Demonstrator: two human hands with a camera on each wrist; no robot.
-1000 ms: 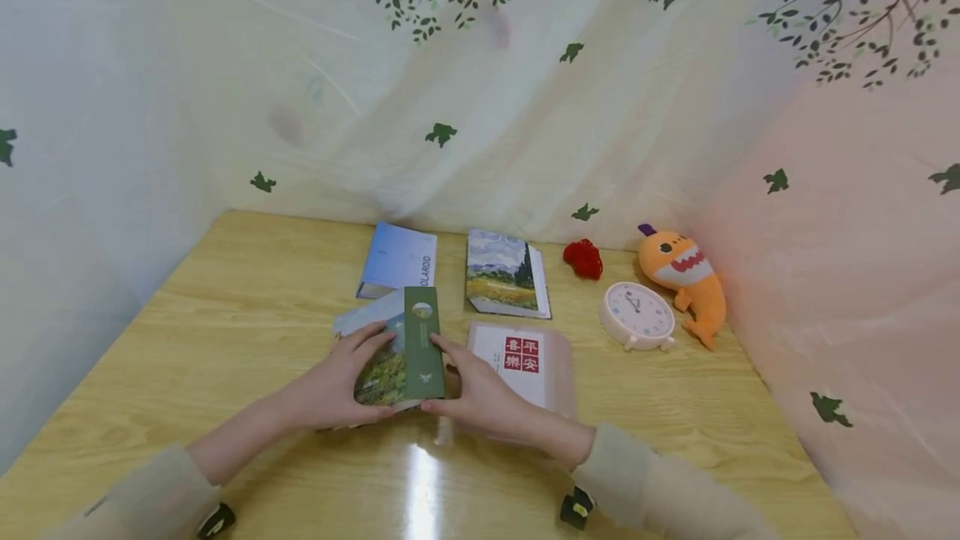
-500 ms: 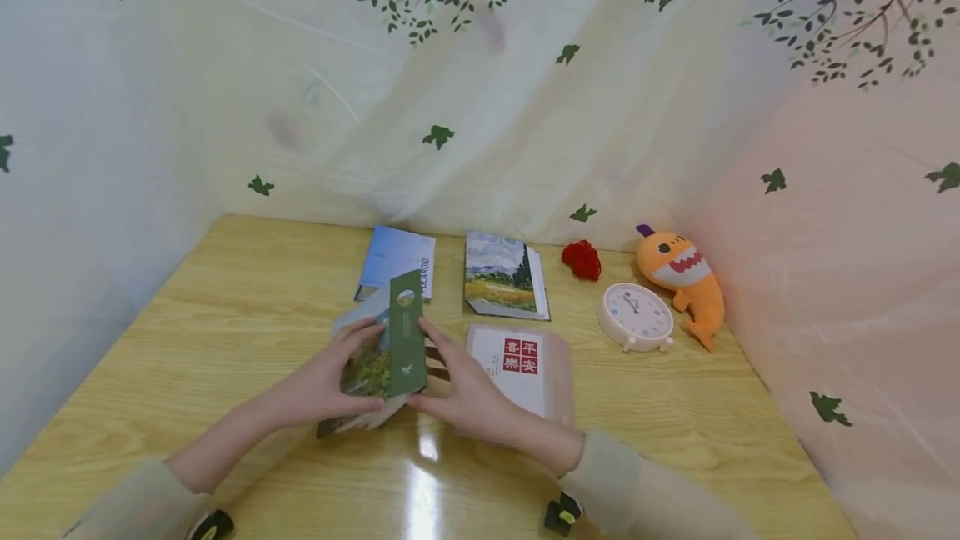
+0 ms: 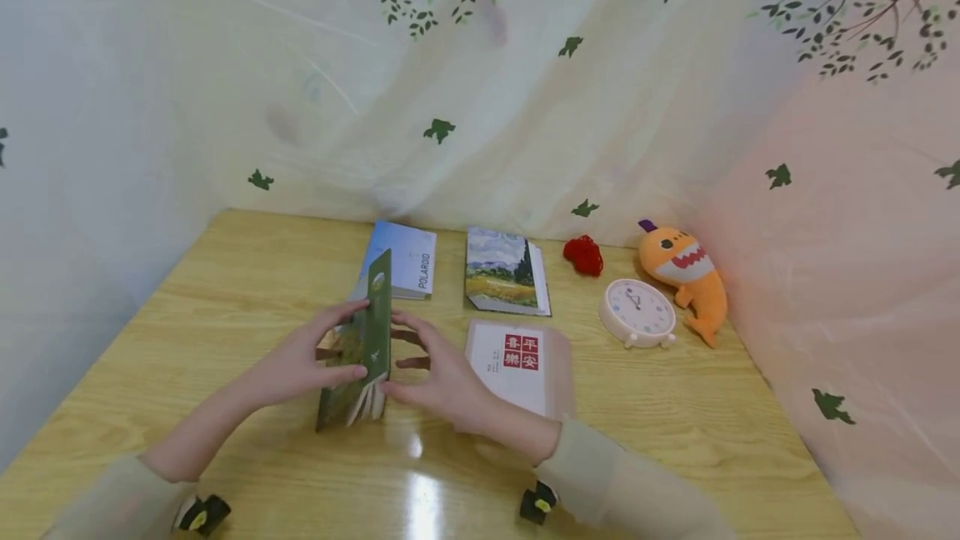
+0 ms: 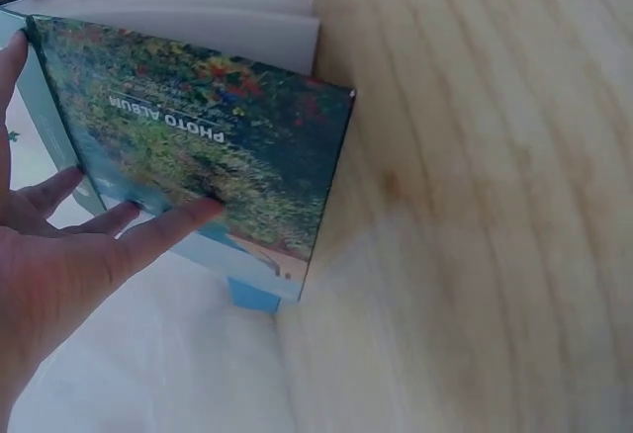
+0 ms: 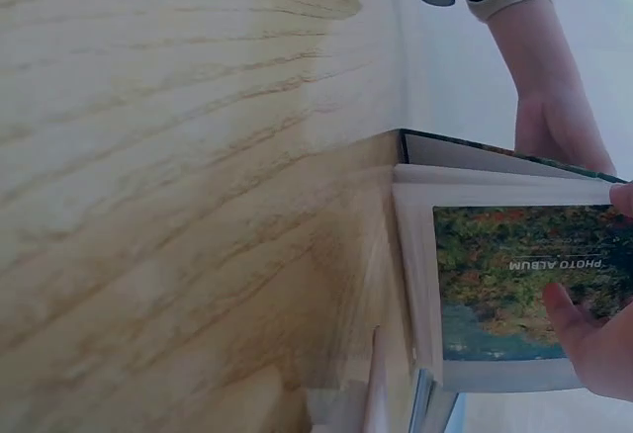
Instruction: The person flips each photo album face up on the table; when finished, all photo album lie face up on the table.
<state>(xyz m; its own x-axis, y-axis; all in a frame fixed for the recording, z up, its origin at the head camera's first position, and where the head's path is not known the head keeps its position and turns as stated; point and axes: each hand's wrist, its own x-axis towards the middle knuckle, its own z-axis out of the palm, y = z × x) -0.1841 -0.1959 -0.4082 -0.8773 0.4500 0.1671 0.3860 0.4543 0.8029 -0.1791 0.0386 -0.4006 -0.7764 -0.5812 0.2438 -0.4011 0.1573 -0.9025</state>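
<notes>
A green-spined photo album (image 3: pixel 378 330) stands spine upward on the table (image 3: pixel 660 432), its pages loosely parted.

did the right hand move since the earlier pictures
Yes: in the head view, the right hand has shifted left, away from the clock.

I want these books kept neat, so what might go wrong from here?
The green-spined photo album with floral covers seems to stand on edge with its white pages fanned apart, so they might bend or flop open.
In the head view, the right forearm overlaps the near part of the pink-bordered white rectangular book; if low enough, it could nudge it.
</notes>
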